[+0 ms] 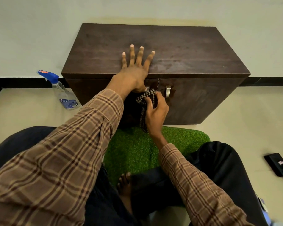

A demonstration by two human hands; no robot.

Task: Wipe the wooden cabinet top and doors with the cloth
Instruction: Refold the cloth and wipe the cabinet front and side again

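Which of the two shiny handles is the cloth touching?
The handle on the left door, partly hidden behind the checked cloth that the right hand holds. The other handle, on the right door, stands bare beside it.

Brown plaid sleeves (59, 160), dark trousers (219, 168)
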